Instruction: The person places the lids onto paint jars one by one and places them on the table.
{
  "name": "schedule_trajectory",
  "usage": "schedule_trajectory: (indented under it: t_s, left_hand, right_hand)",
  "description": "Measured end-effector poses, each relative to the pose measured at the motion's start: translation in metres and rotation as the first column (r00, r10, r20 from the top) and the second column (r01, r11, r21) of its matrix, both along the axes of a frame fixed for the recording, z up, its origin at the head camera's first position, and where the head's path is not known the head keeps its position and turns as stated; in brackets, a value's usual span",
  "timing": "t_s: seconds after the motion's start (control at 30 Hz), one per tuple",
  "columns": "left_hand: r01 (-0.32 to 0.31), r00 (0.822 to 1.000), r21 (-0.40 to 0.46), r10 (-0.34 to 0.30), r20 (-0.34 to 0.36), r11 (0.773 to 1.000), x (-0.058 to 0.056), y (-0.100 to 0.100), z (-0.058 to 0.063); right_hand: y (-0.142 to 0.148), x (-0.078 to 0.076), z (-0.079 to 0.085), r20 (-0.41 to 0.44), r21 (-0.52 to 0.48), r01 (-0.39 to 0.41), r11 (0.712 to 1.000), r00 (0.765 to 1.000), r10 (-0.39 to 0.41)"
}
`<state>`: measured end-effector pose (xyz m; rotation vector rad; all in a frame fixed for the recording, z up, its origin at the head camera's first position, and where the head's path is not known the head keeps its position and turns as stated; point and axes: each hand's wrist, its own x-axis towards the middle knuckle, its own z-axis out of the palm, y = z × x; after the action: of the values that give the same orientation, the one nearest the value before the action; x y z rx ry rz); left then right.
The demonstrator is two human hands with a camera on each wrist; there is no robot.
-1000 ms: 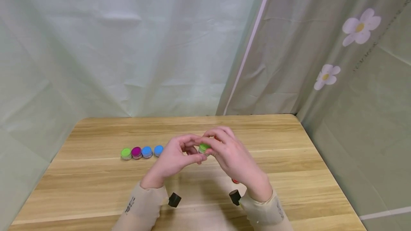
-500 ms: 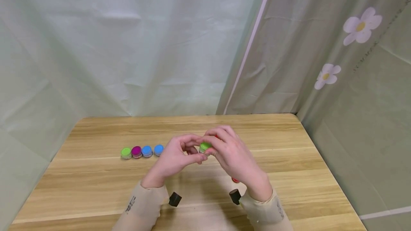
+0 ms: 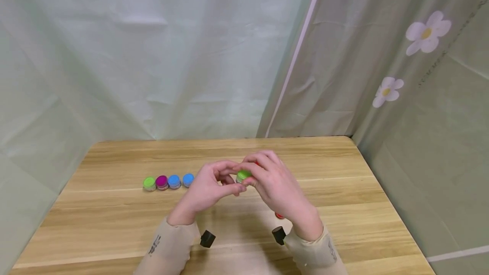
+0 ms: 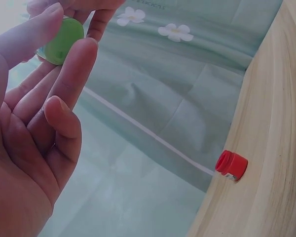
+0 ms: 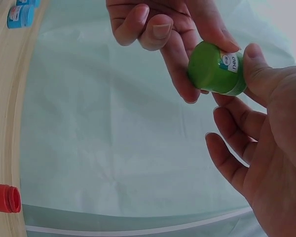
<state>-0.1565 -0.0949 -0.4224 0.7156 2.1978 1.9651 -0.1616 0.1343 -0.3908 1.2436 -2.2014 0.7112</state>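
A small green jar (image 3: 243, 176) with a white label is held between both hands above the table. My left hand (image 3: 208, 186) pinches one side of it between thumb and fingers. From the other side my right hand (image 3: 276, 183) grips it, the thumb (image 5: 259, 74) pressed near its ridged clear end. In the right wrist view the green jar (image 5: 214, 69) lies tilted with its label showing. The other fingers of both hands are bent loosely and touch nothing else I can make out.
Left of the hands stands a row of small jars: lime green (image 3: 150, 183), purple (image 3: 162, 182) and two blue (image 3: 174, 181). An uncapped red jar (image 4: 232, 165) stands on the wooden table (image 3: 114, 228). Another red thing (image 3: 280, 215) is partly hidden below the right hand. Curtains surround the table.
Both hands stay in nearly the same place around the green jar. Only a slight shift of the head view shows.
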Motion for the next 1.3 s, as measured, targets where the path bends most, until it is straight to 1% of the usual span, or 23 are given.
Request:
schedule_trajectory:
  t_s: [0.13, 0.23, 0.33, 0.43, 0.53, 0.63, 0.7, 0.83, 0.97, 1.0, 1.07, 1.13, 1.2, 1.23, 1.3]
  left_hand:
    - [-0.008, 1.0, -0.016, 0.008, 0.004, 1.0, -0.001, -0.001, -0.001]
    - [-0.019, 1.0, -0.045, 0.02, 0.024, 0.999, -0.002, -0.002, -0.003]
    - [-0.026, 0.999, -0.078, 0.028, 0.027, 0.997, -0.005, -0.002, -0.004]
    - [-0.062, 0.998, -0.116, 0.064, 0.017, 0.991, -0.007, -0.003, -0.005]
    - [-0.119, 0.993, -0.153, 0.121, 0.003, 0.981, -0.009, -0.007, -0.005]
    - [-0.162, 0.986, -0.17, 0.164, -0.004, 0.972, -0.011, -0.013, -0.005]
    - [-0.195, 0.981, -0.182, 0.196, -0.01, 0.964, -0.012, -0.018, -0.005]
    - [-0.256, 0.965, -0.224, 0.261, -0.006, 0.94, -0.014, -0.031, -0.008]
    - [-0.278, 0.958, -0.268, 0.286, -0.008, 0.922, -0.018, -0.047, -0.013]
    - [-0.286, 0.955, -0.29, 0.295, -0.015, 0.913, -0.019, -0.051, -0.014]
    - [-0.297, 0.952, -0.332, 0.303, -0.034, 0.896, -0.02, -0.059, -0.018]
    - [-0.31, 0.949, -0.378, 0.309, -0.065, 0.872, -0.02, -0.066, -0.02]
    - [-0.319, 0.946, -0.411, 0.311, -0.086, 0.854, -0.02, -0.072, -0.023]
    - [-0.319, 0.946, -0.423, 0.309, -0.093, 0.848, -0.02, -0.075, -0.025]
    - [-0.331, 0.943, -0.459, 0.309, -0.126, 0.825, -0.021, -0.08, -0.029]
  right_hand:
    - [0.0, 0.0, 0.0, 0.02, 0.0, 0.01, 1.0, 1.0, -0.01]
    - [-0.001, 0.001, 0.0, 0.05, -0.006, 0.016, 1.0, 0.999, -0.016]
    - [-0.001, 0.002, 0.001, 0.074, -0.035, 0.026, 0.999, 0.997, -0.023]
    - [0.0, 0.004, 0.003, 0.085, -0.12, 0.039, 0.992, 0.996, -0.029]
    - [0.001, 0.006, 0.006, 0.068, -0.242, 0.025, 0.97, 0.998, -0.009]
    - [0.002, 0.006, 0.008, 0.006, -0.34, -0.029, 0.94, 0.999, 0.033]
    - [0.002, 0.005, 0.009, -0.043, -0.383, -0.072, 0.921, 0.997, 0.061]
    - [0.0, 0.005, 0.013, -0.118, -0.429, -0.141, 0.892, 0.988, 0.099]
    - [-0.001, 0.005, 0.017, -0.149, -0.438, -0.179, 0.881, 0.981, 0.125]
    - [-0.001, 0.005, 0.017, -0.151, -0.438, -0.183, 0.88, 0.98, 0.128]
    - [-0.001, 0.005, 0.017, -0.148, -0.441, -0.181, 0.879, 0.981, 0.128]
    - [0.001, 0.005, 0.017, -0.141, -0.443, -0.172, 0.88, 0.983, 0.121]
    - [0.003, 0.004, 0.016, -0.125, -0.441, -0.152, 0.885, 0.986, 0.107]
    - [0.004, 0.004, 0.016, -0.115, -0.439, -0.14, 0.888, 0.988, 0.099]
    - [0.005, 0.004, 0.015, -0.096, -0.43, -0.118, 0.895, 0.992, 0.085]
